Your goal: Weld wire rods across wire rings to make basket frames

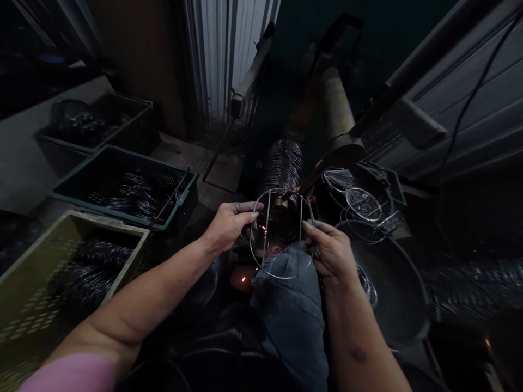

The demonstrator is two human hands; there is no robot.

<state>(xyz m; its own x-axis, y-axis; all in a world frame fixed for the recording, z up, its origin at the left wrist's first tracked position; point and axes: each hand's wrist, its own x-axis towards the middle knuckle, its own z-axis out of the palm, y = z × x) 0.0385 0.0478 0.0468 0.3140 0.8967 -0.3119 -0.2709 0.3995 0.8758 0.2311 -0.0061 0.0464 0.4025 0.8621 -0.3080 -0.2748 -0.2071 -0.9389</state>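
Note:
My left hand [229, 224] and my right hand [333, 249] pinch opposite sides of a round wire ring [281, 275] that has straight cross wires. I hold it upright in front of a welding head [300, 190], where small orange sparks glow at the ring's top. A stack of dark wire rings [281, 163] sits on a cylinder just behind it. My knee in blue jeans [292, 305] is below the ring.
Left stand a yellow crate [24, 305] and two green crates [122, 188] holding dark wire coils. Right of the ring lie finished wire frames [359, 204] and a large dark round basin [392, 283]. A machine arm [339, 109] rises behind.

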